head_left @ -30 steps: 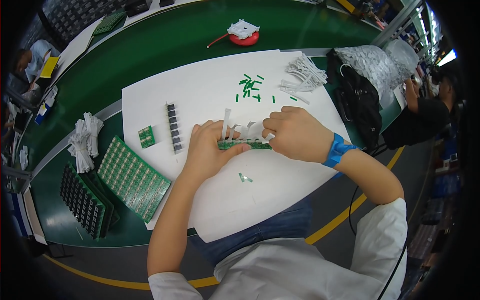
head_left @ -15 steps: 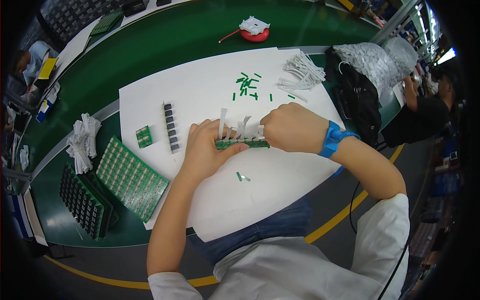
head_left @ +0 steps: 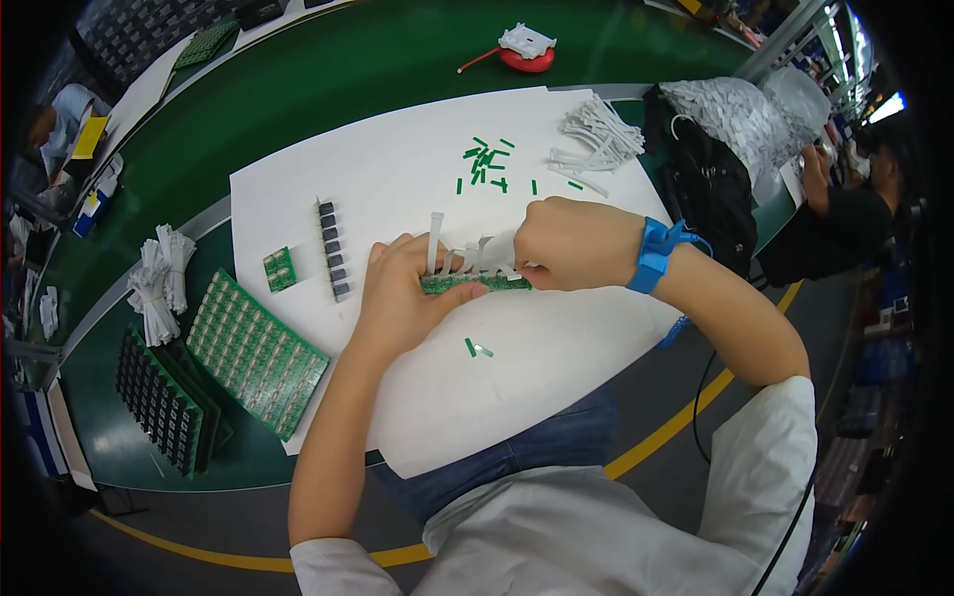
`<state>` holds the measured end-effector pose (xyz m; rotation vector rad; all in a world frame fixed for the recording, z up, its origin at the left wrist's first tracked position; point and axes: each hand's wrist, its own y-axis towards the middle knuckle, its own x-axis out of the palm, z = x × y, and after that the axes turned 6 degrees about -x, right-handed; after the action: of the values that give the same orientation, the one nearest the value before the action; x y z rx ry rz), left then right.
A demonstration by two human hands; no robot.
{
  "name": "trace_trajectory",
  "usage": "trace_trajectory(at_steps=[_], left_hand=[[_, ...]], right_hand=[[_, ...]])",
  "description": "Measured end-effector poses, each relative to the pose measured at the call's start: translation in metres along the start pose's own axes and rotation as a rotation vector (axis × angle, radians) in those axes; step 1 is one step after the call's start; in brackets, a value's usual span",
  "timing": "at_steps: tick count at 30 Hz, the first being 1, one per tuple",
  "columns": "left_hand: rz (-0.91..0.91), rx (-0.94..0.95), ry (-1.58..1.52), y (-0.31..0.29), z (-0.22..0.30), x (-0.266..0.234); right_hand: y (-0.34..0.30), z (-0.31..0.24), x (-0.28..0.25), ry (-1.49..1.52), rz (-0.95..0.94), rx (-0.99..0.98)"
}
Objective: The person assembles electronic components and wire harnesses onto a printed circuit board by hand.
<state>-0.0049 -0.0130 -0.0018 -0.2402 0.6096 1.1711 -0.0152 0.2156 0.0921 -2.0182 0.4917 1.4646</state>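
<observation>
My left hand [head_left: 402,288] is closed on the left part of a narrow green circuit board strip [head_left: 507,282], its thumb lying along the near edge. Several white flat cables [head_left: 435,243] stand up from the strip. At the strip's right end my right hand [head_left: 566,243] is closed, with a wide white flat cable [head_left: 494,252] running to its fingers. Those fingertips are partly hidden behind the knuckles. A blue band [head_left: 653,256] circles my right wrist. Nearer to me, small green strips [head_left: 471,347] lie on the white sheet [head_left: 447,407].
Loose green strips [head_left: 487,164] and a bundle of white cables [head_left: 601,134] lie beyond my hands. Left are a row of black connectors [head_left: 331,248], a small board [head_left: 279,269], a large panel [head_left: 253,348], stacked boards [head_left: 159,397] and more cables [head_left: 164,283]. A black bag [head_left: 711,189] sits right.
My right hand has shifted slightly left and turned over the strip's right end, bringing a white flat cable there to a lean. The left hand keeps its hold. The whole view has shifted a little.
</observation>
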Motion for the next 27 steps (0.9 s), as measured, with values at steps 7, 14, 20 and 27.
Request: trace_trajectory(at_steps=[7,14,20,27], left_hand=[[-0.015,0.013,0.042,0.0,-0.004,0.001],[-0.033,-0.016,0.044,-0.001,-0.002,0.0],[-0.057,-0.028,0.041,0.0,0.0,0.0],[-0.04,-0.033,0.049,-0.003,-0.001,0.0]], right_hand=[[0.009,0.007,-0.012,0.201,-0.159,0.127],[0.018,0.016,-0.016,0.364,-0.293,0.182],[0.019,0.012,-0.015,0.26,-0.281,0.182],[0.017,0.014,-0.008,0.261,-0.23,0.097]])
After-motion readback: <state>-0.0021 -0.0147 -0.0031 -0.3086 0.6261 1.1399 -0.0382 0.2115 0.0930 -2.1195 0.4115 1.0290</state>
